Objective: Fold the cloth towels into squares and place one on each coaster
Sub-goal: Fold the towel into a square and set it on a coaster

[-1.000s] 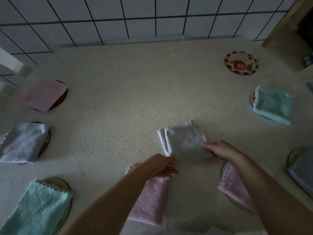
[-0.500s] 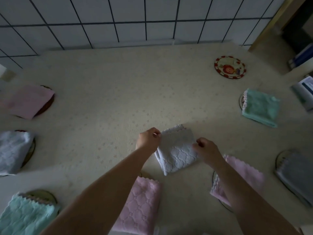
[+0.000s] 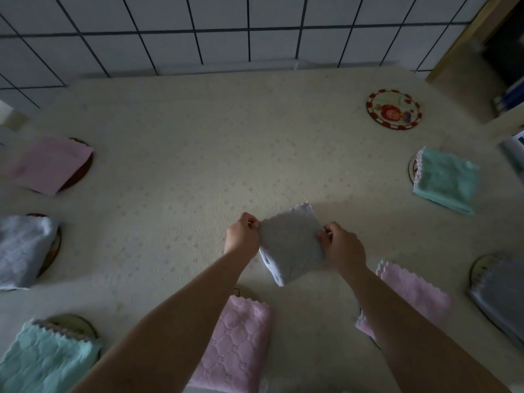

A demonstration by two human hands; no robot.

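Cream tablecloth [image 3: 198, 165] with faint star print, white-tiled wall [image 3: 255, 26] behind.

the lower right side of the folded pale blue towel [image 3: 289, 245] is covered by the right hand [image 3: 341, 246], and its left edge by the left hand [image 3: 241, 236]. the coaster under the pink towel at lower centre [image 3: 235, 347] is almost wholly hidden; only a sliver is seen at its upper left. the pink towel at lower right [image 3: 419, 293] is partly masked by the right forearm. the teal towel at lower left [image 3: 42, 361] is cut off by the frame's edge, as is the grey towel at far right [image 3: 502, 290], which is blurred. the objects at the right edge beyond the desk [image 3: 198, 154] are too dark to be identified.
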